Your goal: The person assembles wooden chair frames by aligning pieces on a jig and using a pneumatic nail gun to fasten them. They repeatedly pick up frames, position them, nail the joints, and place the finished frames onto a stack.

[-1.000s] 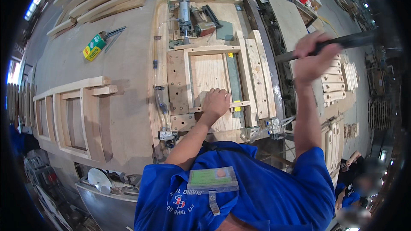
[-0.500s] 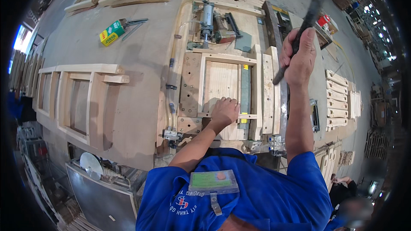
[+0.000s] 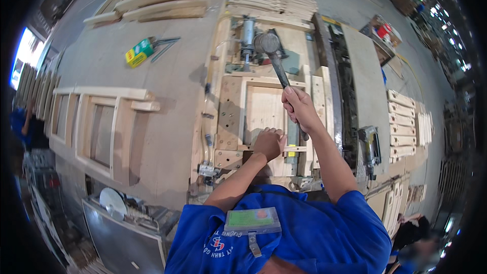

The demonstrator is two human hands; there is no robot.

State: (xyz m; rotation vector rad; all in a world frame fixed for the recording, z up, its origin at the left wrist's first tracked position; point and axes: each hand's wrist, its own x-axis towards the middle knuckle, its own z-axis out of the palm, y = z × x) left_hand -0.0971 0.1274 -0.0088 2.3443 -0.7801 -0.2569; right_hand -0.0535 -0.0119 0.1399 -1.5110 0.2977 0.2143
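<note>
The right hand grips a mallet, partly hiding a nailer; the left hand curls — grip unclear. A frame lies near the left edge of the tabletop, grey floor past the far one.

Noted: a mallet, grey-headed and dark-handled, gripped partway along its handle, slanting with head pointing away and leftward. Observed beneath it: a wooden frame, pale, rectangular, lying flat, with near crosspiece partly covered.

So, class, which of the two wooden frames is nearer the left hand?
The middle frame: the left hand is at its lower crosspiece. The other frame lies off to the left, with neither hand near it.
</note>
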